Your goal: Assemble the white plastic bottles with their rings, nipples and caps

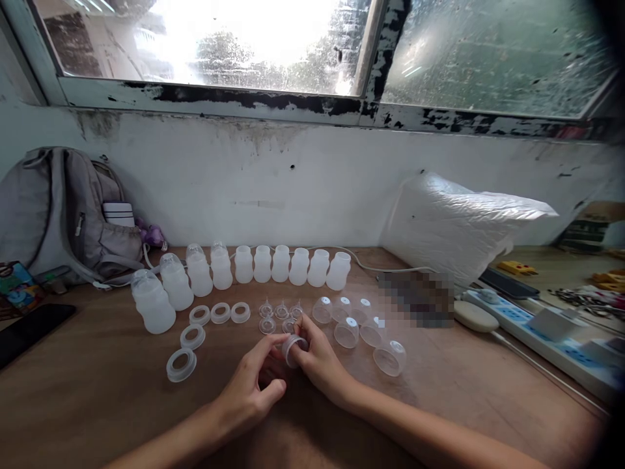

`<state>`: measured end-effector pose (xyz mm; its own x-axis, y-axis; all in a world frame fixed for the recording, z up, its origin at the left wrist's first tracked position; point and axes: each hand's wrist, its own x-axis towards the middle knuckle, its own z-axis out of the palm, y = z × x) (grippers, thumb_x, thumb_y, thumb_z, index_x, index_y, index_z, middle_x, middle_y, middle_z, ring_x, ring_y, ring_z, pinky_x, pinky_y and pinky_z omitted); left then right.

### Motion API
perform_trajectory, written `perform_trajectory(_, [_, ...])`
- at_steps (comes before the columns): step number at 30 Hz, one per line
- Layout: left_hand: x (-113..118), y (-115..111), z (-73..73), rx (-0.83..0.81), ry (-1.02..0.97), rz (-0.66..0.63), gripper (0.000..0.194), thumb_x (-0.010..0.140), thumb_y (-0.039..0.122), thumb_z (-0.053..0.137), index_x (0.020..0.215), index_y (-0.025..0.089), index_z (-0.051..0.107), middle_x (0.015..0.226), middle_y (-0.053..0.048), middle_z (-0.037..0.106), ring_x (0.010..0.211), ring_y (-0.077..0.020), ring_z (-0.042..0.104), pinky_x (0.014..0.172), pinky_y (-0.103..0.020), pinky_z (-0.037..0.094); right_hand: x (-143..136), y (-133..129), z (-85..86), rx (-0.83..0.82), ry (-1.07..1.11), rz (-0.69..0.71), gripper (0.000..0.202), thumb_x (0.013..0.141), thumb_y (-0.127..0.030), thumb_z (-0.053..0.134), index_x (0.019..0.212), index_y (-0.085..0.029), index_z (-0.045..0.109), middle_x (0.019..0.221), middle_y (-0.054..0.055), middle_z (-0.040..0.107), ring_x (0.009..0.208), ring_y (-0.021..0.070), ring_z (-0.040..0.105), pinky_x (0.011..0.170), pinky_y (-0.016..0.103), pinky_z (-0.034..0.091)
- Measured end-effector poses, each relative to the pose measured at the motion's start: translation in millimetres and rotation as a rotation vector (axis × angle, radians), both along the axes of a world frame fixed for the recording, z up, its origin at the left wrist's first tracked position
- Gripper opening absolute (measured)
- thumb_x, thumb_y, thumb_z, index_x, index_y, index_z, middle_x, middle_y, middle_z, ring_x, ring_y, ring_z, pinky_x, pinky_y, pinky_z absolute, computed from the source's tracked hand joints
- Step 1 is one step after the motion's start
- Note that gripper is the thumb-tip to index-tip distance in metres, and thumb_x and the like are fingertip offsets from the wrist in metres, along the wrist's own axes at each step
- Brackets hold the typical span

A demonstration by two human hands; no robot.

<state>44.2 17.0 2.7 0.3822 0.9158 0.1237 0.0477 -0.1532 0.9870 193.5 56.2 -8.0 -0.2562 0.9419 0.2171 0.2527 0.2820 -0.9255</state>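
Observation:
My right hand [319, 361] is closed on a translucent bottle collar ring [295, 352], held tilted above the table. The fingers of my left hand [254, 378] reach to the ring's left side, the thumb apart from it; whether they touch it I cannot tell. Just behind the hands stand several clear bottle nipples [266, 325], partly hidden by my right fingers. Loose collar rings [181, 365] lie to the left. Clear domed caps [389, 358] rest on the right. Behind them curves a row of frosted baby bottles [280, 264]; the leftmost ones wear clear caps [145, 283].
A grey backpack [73, 215] and a dark phone [34, 332] are at the left. On the right are a white padded bag [459, 228], a blurred patch, a round beige object [476, 317] and a power strip [551, 335]. A white cable [390, 269] runs along the back.

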Motion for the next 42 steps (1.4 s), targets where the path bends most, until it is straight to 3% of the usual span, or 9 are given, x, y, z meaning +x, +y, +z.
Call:
perform_trajectory(12, [-0.8,-0.4,0.0,0.097,0.111,0.023,0.035,0.072,0.02,0.052,0.107,0.022,0.049,0.083,-0.003,0.053,0.07,-0.0148,0.053,0.062,-0.024,0.042,1.5,-0.5,-4.6,0.028,0.013,0.005,0.014,0.064,-0.009,0.043,0.067,-0.019,0.033,0.06,-0.006,0.036,0.055,0.0069,0.031,0.048,0.019,0.026])
perform_trajectory(16, [4.1,0.1,1.2,0.006,0.044,0.062,0.027,0.077,0.029,0.049,0.102,0.021,0.049,0.073,0.0,0.051,0.065,-0.0137,0.053,0.057,-0.024,0.042,1.0,-1.3,-2.9,0.016,0.041,0.012,0.013,0.066,-0.011,0.046,0.069,-0.018,0.036,0.06,-0.006,0.038,0.053,0.0065,0.033,0.047,0.018,0.029])
perform_trajectory(21, [6.4,6.0,-4.2,-0.12,-0.073,0.131,0.032,0.078,0.034,0.046,0.107,0.02,0.044,0.078,-0.002,0.051,0.062,-0.0129,0.054,0.048,-0.022,0.042,2.0,-4.2,4.9,-0.116,0.188,0.106,0.012,0.076,-0.028,0.048,0.081,-0.018,0.041,0.067,-0.003,0.046,0.049,0.0069,0.042,0.042,0.019,0.034])
perform_trajectory(25, [3.7,12.4,-7.7,-0.235,-0.175,0.189,0.032,0.077,0.031,0.044,0.107,0.019,0.041,0.087,-0.004,0.053,0.059,-0.0112,0.055,0.049,-0.023,0.043,4.1,-5.2,8.2,-0.187,0.288,0.177,0.025,0.082,-0.038,0.039,0.093,-0.017,0.044,0.063,-0.003,0.047,0.045,0.0076,0.046,0.042,0.02,0.035])
perform_trajectory(28, [2.1,14.9,-8.0,-0.31,-0.218,0.219,0.031,0.075,0.026,0.042,0.105,0.019,0.041,0.083,-0.002,0.053,0.054,-0.0101,0.055,0.048,-0.022,0.043,5.0,-4.7,6.7,-0.22,0.311,0.164,0.029,0.083,-0.04,0.037,0.099,-0.017,0.045,0.064,-0.003,0.046,0.04,0.0057,0.043,0.039,0.019,0.032])
perform_trajectory(31, [1.7,15.1,-8.4,-0.32,-0.226,0.231,0.03,0.073,0.024,0.042,0.102,0.018,0.042,0.074,0.0,0.053,0.05,-0.0086,0.052,0.046,-0.021,0.041,5.2,-5.8,5.9,-0.2,0.259,0.163,0.027,0.081,-0.04,0.043,0.095,-0.018,0.048,0.063,-0.005,0.044,0.039,0.0036,0.038,0.037,0.018,0.028])
perform_trajectory(37, [0.8,14.8,-8.2,-0.313,-0.191,0.174,0.024,0.073,0.027,0.047,0.095,0.016,0.045,0.067,0.002,0.052,0.047,-0.0082,0.05,0.043,-0.02,0.04,4.1,-10.8,9.5,-0.104,0.111,0.224,0.023,0.08,-0.039,0.048,0.085,-0.016,0.05,0.064,-0.003,0.047,0.048,0.0051,0.039,0.044,0.018,0.032])
perform_trajectory(42, [-2.9,18.7,-8.6,-0.363,-0.259,0.091,0.037,0.081,0.047,0.03,0.099,0.017,0.043,0.071,-0.001,0.053,0.047,-0.0106,0.054,0.042,-0.022,0.042,5.1,-8.9,7.7,-0.043,0.008,0.166,0.025,0.082,-0.039,0.044,0.072,-0.015,0.046,0.058,-0.003,0.045,0.05,0.0061,0.037,0.046,0.019,0.03])
